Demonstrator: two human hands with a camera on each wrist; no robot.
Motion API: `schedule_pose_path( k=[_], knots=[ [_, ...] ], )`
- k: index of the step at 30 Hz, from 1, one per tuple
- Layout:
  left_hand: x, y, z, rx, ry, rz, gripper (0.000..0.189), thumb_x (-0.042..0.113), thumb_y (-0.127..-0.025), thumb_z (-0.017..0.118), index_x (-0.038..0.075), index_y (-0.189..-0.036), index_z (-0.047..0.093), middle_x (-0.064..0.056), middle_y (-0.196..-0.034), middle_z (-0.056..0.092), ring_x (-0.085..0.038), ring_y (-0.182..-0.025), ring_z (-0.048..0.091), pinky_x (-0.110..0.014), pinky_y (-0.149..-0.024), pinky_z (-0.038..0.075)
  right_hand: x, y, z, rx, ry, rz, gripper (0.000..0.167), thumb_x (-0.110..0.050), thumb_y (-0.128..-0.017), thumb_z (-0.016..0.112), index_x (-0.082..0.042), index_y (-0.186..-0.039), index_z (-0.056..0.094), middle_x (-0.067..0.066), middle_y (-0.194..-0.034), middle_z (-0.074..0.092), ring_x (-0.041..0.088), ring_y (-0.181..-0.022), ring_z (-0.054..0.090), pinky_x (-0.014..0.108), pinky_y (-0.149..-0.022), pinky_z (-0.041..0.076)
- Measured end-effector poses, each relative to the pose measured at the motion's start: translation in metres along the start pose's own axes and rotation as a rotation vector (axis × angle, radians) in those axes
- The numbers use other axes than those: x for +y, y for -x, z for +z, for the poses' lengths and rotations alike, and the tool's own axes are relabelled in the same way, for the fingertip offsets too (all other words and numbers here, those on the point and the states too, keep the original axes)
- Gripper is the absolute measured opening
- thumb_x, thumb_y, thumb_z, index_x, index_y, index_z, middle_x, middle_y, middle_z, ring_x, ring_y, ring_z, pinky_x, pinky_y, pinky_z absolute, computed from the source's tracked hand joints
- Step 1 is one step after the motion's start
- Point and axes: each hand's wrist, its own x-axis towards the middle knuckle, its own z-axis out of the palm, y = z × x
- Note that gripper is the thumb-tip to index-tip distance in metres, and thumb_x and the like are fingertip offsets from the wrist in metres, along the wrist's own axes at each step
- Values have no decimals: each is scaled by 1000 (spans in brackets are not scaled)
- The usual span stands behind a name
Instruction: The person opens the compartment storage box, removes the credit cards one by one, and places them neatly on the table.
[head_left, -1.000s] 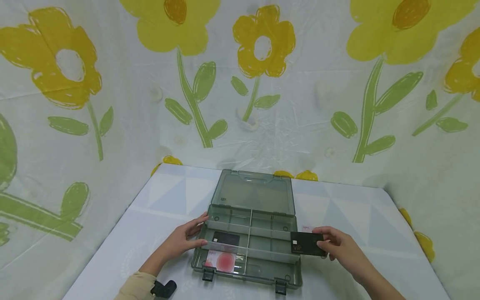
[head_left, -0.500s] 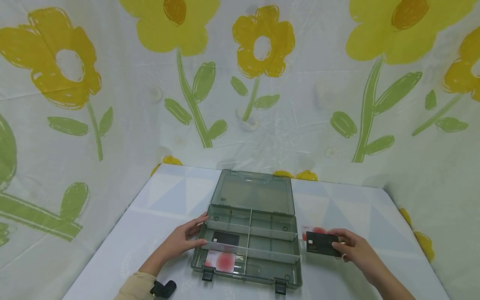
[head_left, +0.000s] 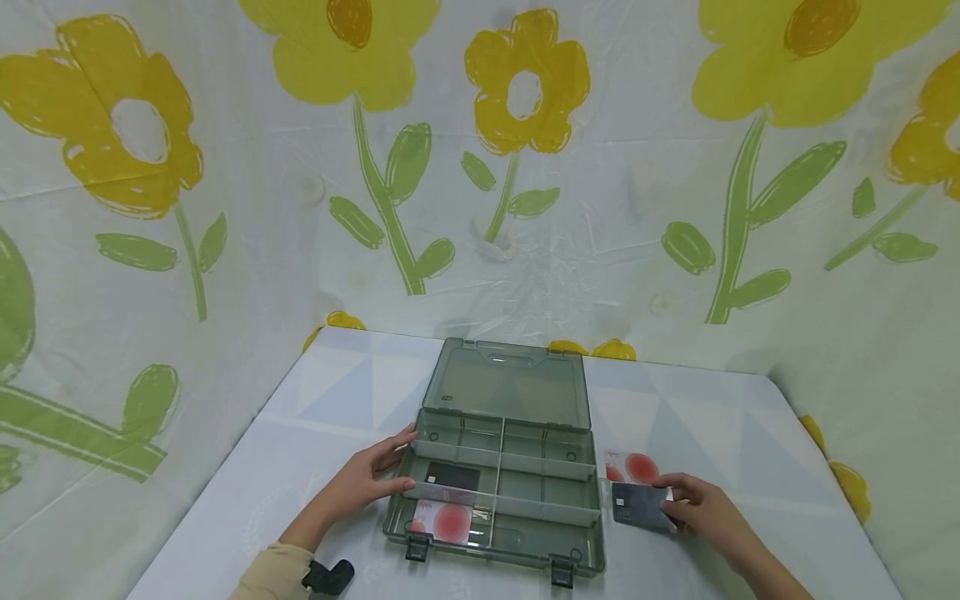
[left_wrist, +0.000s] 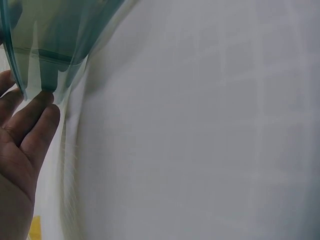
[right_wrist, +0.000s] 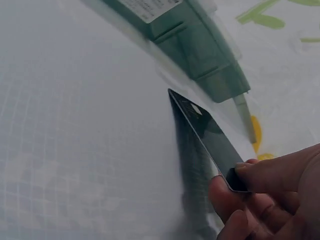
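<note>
An open grey-green compartment box (head_left: 501,533) lies on the table with its lid (head_left: 510,387) folded back. Inside at the left are a black card (head_left: 452,477) and a white card with a red spot (head_left: 442,522). My left hand (head_left: 369,477) rests with straight fingers (left_wrist: 30,120) against the box's left wall (left_wrist: 45,55). My right hand (head_left: 701,508) pinches a dark card (head_left: 637,504) by its right end, low over the table just right of the box. In the right wrist view the dark card (right_wrist: 207,137) tilts on edge between thumb and fingers (right_wrist: 260,177). Another white-and-red card (head_left: 628,467) lies flat behind it.
The table (head_left: 300,467) has a white cloth with pale triangles. A flowered sheet (head_left: 480,167) hangs close behind and at both sides. The box's two front latches (head_left: 558,573) hang open near the front edge. A black strap (head_left: 330,577) sits on my left wrist.
My right hand has carried the dark card rightward off the box's right edge and down toward the table, uncovering the white-and-red card. The left hand has not moved.
</note>
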Motion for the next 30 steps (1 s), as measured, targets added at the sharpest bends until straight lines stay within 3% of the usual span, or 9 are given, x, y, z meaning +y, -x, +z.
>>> schedule_pose_path(
  k=[6, 13, 20, 30],
  knots=[
    [-2, -1, 0, -1, -5, 9, 77, 28, -92, 77, 9, -157, 40, -12, -166, 26, -42, -142, 42, -50, -114, 42, -1, 0, 9, 89, 162, -42, 31, -13, -89, 78, -5, -118, 71, 4, -92, 63, 18, -75, 62, 30, -52, 53],
    [-3, -1, 0, 7, -22, 8, 78, 30, -92, 77, 9, -157, 40, -13, -166, 26, -42, -141, 43, -46, -113, 43, -3, -3, 16, 160, 333, -75, 27, -12, -85, 80, -6, -111, 74, 0, -87, 57, 17, -78, 59, 29, -57, 48],
    [-1, 0, 0, -1, -12, 15, 77, 28, -93, 76, 7, -157, 39, -13, -166, 25, -43, -141, 42, -49, -113, 42, -1, -7, 19, 178, 397, -93, 26, -10, -84, 81, -5, -109, 76, 5, -91, 57, 19, -79, 58, 30, -61, 47],
    [0, 0, -1, -8, 8, 14, 77, 26, -93, 77, 7, -157, 39, -13, -166, 25, -42, -142, 41, -49, -114, 40, -2, -8, 24, 207, 406, -75, 26, -7, -84, 80, -1, -108, 72, 14, -102, 59, 21, -80, 53, 31, -61, 45]
  ],
)
